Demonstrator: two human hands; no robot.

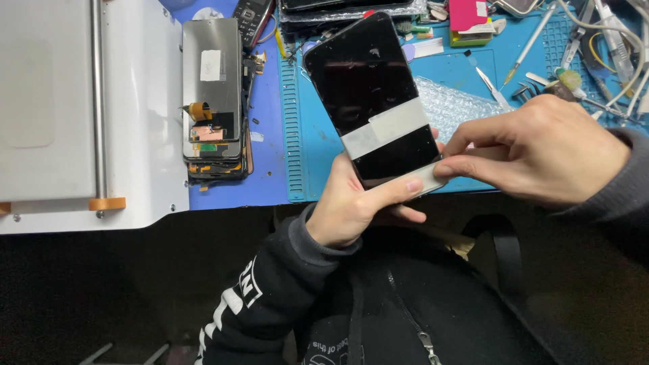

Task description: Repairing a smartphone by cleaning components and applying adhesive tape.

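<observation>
The person's left hand (351, 203) holds a black glass phone screen panel (372, 94) tilted up over the near edge of the table, its lower end cradled in the palm, fingers wrapped behind and the thumb pressed flat on the front near the bottom corner. A wide strip of translucent tape (385, 128) crosses the glass on a slant. The right hand (541, 149) comes in from the side, thumb and forefinger pressed together on a second pale strip (426, 177) at the panel's bottom edge.

The step in hand looks to be taping the panel: one band sits in place and the lower one is being laid or smoothed. The next move would call for a steady left grip and a firm, even press along the strip so it lies flat.

Behind the panel lies a blue silicone work mat (318, 162) strewn with tweezers (493, 88), screws and small tools. To the left, a stack of bare phone display assemblies (213, 101) lies on the table beside a white flat machine bed (135, 101). I can see no real container; the mat's shallow moulded compartments at the far right hold loose tools, too cluttered to sort out.
</observation>
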